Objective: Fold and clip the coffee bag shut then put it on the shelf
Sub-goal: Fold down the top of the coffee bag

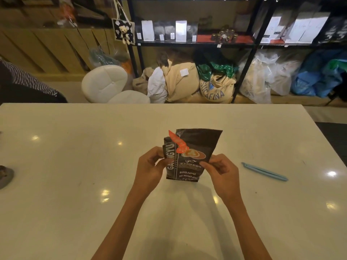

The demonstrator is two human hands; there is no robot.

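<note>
A dark coffee bag with an orange strip stands upright on the white table, its open top unfolded and leaning away. My left hand pinches the bag's left edge. My right hand pinches its right edge at mid height. A long light-blue clip lies flat on the table to the right of my right hand, apart from the bag. The black shelf stands beyond the table, with several packaged bags on it.
Sacks and plastic bags fill the shelf's bottom level. A white padded chair stands past the table's far edge. A person's striped sleeve shows at the left. A small dark object sits at the table's left edge.
</note>
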